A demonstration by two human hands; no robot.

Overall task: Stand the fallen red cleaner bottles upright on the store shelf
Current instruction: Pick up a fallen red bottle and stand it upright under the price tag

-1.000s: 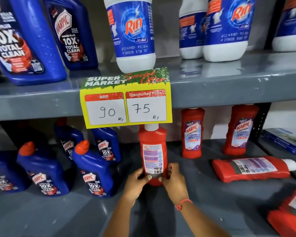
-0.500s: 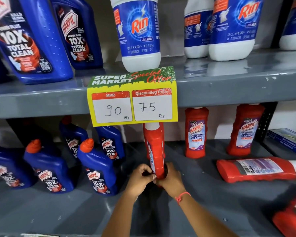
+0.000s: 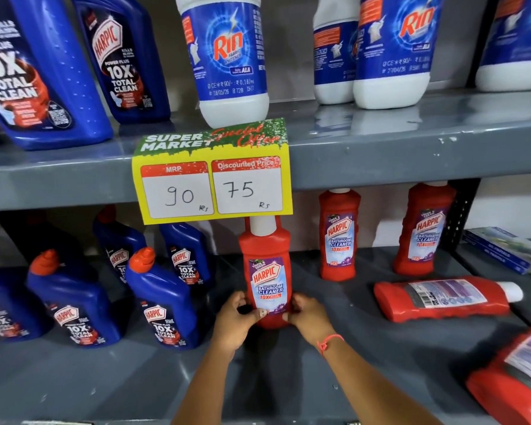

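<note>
Red plastic shows between two hands: a red cleaner bottle [image 3: 265,271] stands up on the lower grey shelf [image 3: 288,378], right under the yellow price sign [image 3: 212,173]. Its white cap almost touches the bottom of the sign, and its front label faces out. The left hand [image 3: 235,320] and the right hand [image 3: 308,317] both grip the bottle low down, one on each side, with the fingertips pressed on the label.

To the right of the sign, two more red bottles [image 3: 339,237] stand at the back. Further right and nearer the front, one fallen red bottle [image 3: 445,297] lies on its side with its cap pointing away from the sign. Another lying bottle [image 3: 515,378] is at the far right edge, partly cut off. To the left of the sign stand blue bottles [image 3: 163,305].

The job looks part done, with two bottles left to stand up.

What could go wrong? The bottle is tall and thin, so if the hands let go fast or bump it, it may tip over again. It could also knock the blue bottles close by. If it is lifted, the cap could hit the sign and knock it loose.
</note>
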